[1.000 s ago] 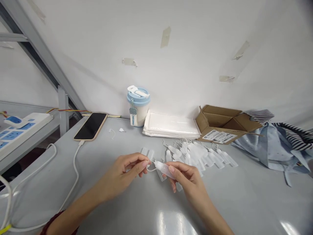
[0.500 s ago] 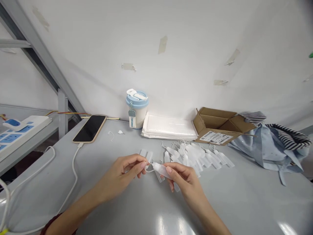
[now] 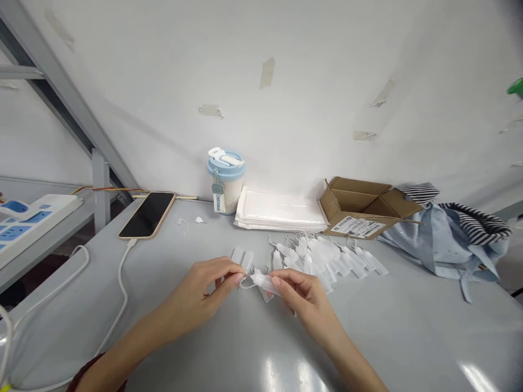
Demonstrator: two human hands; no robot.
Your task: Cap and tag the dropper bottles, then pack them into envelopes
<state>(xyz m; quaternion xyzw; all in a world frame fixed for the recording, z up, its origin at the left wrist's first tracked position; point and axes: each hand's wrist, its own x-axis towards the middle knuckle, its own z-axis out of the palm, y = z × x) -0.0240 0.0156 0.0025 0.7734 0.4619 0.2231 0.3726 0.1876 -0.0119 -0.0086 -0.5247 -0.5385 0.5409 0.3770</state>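
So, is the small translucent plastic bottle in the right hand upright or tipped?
Tipped: the bottle slants, its nozzle pointing toward the left hand.

Right hand (image 3: 300, 291) gripping translucent bottle (image 3: 263, 280), left hand (image 3: 214, 286) pinching near its tip, similar bottles (image 3: 327, 256) piled behind on grey table (image 3: 196, 354)

The bottle (image 3: 262, 281) is milky white; the table (image 3: 212, 348) grey; the cloth (image 3: 482, 226) black-and-white striped.
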